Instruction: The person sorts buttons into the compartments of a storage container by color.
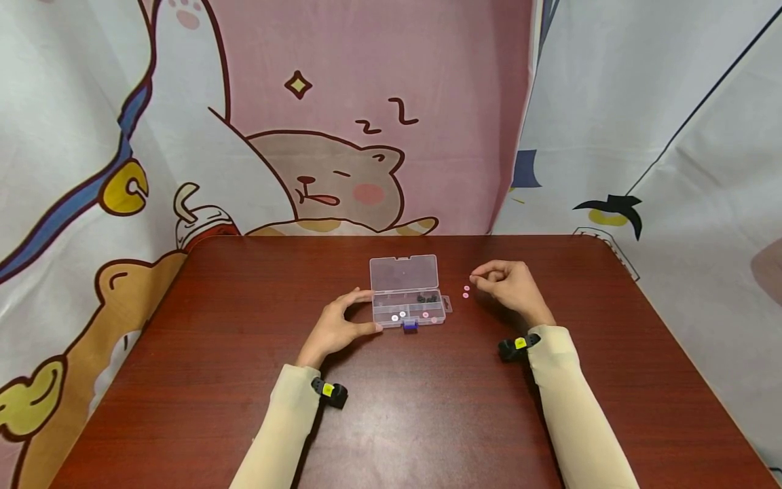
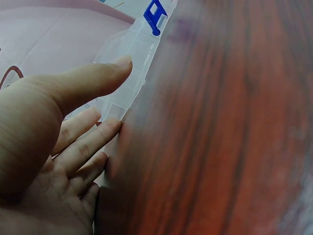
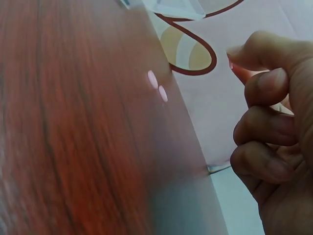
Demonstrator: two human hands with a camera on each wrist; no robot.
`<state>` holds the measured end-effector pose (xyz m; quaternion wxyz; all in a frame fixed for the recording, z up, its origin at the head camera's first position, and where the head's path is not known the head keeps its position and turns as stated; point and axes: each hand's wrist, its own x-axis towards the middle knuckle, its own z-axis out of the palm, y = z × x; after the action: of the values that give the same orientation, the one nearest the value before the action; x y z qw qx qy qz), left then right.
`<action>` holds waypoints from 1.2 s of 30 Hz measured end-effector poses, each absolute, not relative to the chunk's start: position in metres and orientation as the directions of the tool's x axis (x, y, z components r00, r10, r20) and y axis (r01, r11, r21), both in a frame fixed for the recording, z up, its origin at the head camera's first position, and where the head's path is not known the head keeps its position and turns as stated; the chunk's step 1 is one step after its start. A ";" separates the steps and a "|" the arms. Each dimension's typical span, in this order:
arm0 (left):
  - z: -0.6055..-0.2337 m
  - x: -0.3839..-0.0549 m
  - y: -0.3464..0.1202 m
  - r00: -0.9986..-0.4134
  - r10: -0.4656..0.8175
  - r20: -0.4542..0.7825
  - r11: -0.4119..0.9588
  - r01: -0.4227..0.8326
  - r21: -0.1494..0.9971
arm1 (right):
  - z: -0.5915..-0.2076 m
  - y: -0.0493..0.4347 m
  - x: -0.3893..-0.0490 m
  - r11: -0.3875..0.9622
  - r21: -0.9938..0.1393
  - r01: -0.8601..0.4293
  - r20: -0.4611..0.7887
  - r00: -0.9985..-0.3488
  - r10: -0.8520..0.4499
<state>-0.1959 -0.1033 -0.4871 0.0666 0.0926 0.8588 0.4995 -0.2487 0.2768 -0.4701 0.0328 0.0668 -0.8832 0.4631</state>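
A clear plastic compartment box (image 1: 403, 299) lies on the table, its lid (image 1: 404, 273) standing open at the back. At its left end my left hand (image 1: 336, 326) holds the box between thumb and fingers. White discs (image 1: 394, 318) sit in a front left compartment, pink discs (image 1: 425, 315) in the front right one, and several small black pieces (image 1: 427, 298) behind. Right of the box, my right hand (image 1: 510, 288) pinches a small pink disc (image 3: 231, 65) between thumb and index finger, mostly hidden by the fingertips. Two more pink discs (image 3: 157, 86) lie on the table near it.
The box has a blue latch (image 1: 411, 327) at its front and a clear hanging tab (image 1: 448, 303) on its right. All of it rests on a brown wooden table (image 1: 427, 421). A printed cartoon curtain (image 1: 458, 102) hangs behind the far edge.
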 end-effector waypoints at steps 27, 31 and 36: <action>-0.488 -0.196 -0.103 -0.973 0.226 -0.039 0.482 0.076 0.873 | -0.443 0.234 -0.236 0.439 -0.834 -0.334 0.218 -0.931 -0.294; -0.488 -0.196 -0.103 -0.973 0.229 -0.037 0.476 0.078 0.876 | -0.441 0.226 -0.234 0.443 -0.825 -0.351 0.217 -0.921 -0.325; -0.487 -0.196 -0.104 -0.973 0.227 -0.036 0.479 0.079 0.874 | -0.440 0.217 -0.232 0.424 -0.823 -0.378 0.220 -0.900 -0.376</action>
<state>-0.1959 -0.1035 -0.4871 0.0735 0.0893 0.8567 0.5027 -0.2323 0.2166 -0.4404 0.0009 0.2236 -0.8437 0.4880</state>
